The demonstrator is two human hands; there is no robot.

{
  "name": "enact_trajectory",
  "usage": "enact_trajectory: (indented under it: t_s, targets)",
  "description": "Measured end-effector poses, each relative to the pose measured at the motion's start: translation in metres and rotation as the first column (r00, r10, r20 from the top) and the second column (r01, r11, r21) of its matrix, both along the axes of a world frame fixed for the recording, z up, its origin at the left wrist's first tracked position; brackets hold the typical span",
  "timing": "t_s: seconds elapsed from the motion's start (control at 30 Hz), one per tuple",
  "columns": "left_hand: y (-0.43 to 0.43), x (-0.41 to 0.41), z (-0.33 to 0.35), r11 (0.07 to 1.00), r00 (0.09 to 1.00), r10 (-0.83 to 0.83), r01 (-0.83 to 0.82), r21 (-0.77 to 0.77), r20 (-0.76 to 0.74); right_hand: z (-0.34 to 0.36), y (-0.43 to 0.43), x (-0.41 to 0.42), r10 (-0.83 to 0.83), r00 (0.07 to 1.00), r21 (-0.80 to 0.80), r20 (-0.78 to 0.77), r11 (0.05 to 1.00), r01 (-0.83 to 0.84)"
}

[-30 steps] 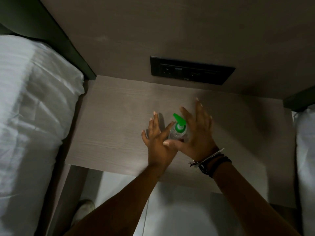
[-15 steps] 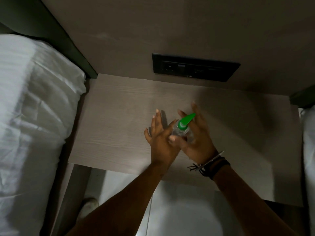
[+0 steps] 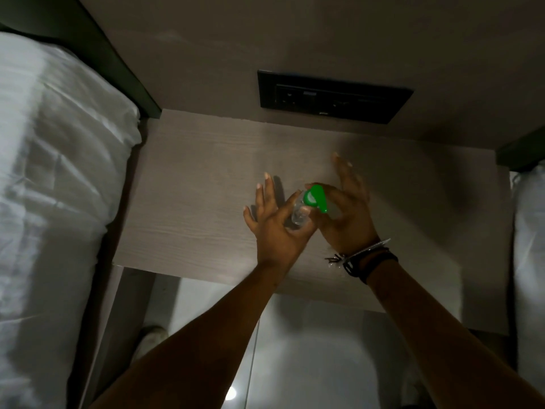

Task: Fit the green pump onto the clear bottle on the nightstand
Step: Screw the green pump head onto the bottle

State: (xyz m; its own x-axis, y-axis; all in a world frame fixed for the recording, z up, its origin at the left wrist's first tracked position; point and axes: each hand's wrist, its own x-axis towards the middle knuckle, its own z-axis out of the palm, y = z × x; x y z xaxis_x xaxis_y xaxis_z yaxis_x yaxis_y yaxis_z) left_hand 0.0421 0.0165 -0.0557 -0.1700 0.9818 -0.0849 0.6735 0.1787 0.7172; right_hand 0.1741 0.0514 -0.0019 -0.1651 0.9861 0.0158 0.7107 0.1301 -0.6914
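Observation:
A small clear bottle (image 3: 298, 215) stands on the wooden nightstand (image 3: 191, 187), near its middle. The green pump (image 3: 317, 199) sits on the bottle's neck, its spout pointing toward me and to the right. My left hand (image 3: 272, 222) grips the bottle's body with thumb and index finger, the other fingers spread flat. My right hand (image 3: 346, 211) holds the pump head with thumb and forefinger, its remaining fingers stretched away. The bottle's lower part is hidden by my hands.
A black socket panel (image 3: 333, 97) is set in the wall behind the nightstand. White bedding (image 3: 53, 187) lies to the left and more bedding (image 3: 530, 231) at the right edge. Glossy floor (image 3: 309, 364) shows below the nightstand's front edge.
The pump's spout has swung clockwise, from pointing up-left, to up-right, to down-right now. My right hand has turned with it. The left hand stays on the bottle.

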Motion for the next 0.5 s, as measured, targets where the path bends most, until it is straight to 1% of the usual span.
enact_trajectory:
  t_s: [0.07, 0.1, 0.2, 0.23, 0.3, 0.4, 0.43, 0.5]
  targets:
    - [0.001, 0.001, -0.002, 1.0, 1.0, 0.007, -0.007, -0.004, -0.029, 0.001, 0.003, 0.0, -0.061, 0.994, 0.059, 0.091, 0.997, 0.055]
    - [0.001, 0.0, -0.002, 1.0, 0.999, 0.017, -0.017, 0.0, -0.028, 0.001, 0.004, -0.002, -0.067, 0.987, 0.072, 0.145, 0.996, 0.057]
    - [0.001, -0.002, -0.005, 0.999, 0.999, 0.032, -0.032, 0.032, -0.007, 0.001, 0.001, -0.008, -0.006, 0.968, 0.045, 0.25, 0.999, -0.005]
    - [0.001, -0.003, -0.006, 0.999, 1.0, 0.024, -0.023, 0.036, -0.006, 0.001, 0.0, -0.008, 0.018, 0.968, 0.042, 0.249, 0.999, -0.03]
    - [0.001, -0.003, -0.005, 1.0, 1.0, 0.007, -0.006, 0.028, -0.027, 0.002, -0.001, -0.004, 0.025, 0.98, 0.046, 0.196, 0.998, -0.035]
    - [0.001, -0.001, -0.002, 1.0, 0.999, 0.013, -0.012, 0.009, -0.032, 0.003, 0.001, -0.004, -0.062, 0.983, 0.076, 0.175, 0.996, 0.05]
    - [0.0, -0.001, -0.001, 1.0, 1.0, 0.017, -0.016, 0.01, -0.022, 0.002, 0.001, -0.006, -0.09, 0.981, 0.068, 0.174, 0.995, 0.079]
    - [-0.002, 0.0, -0.002, 1.0, 1.0, 0.024, -0.024, 0.016, -0.005, 0.001, -0.002, -0.014, -0.098, 0.984, -0.01, 0.15, 0.995, 0.1]
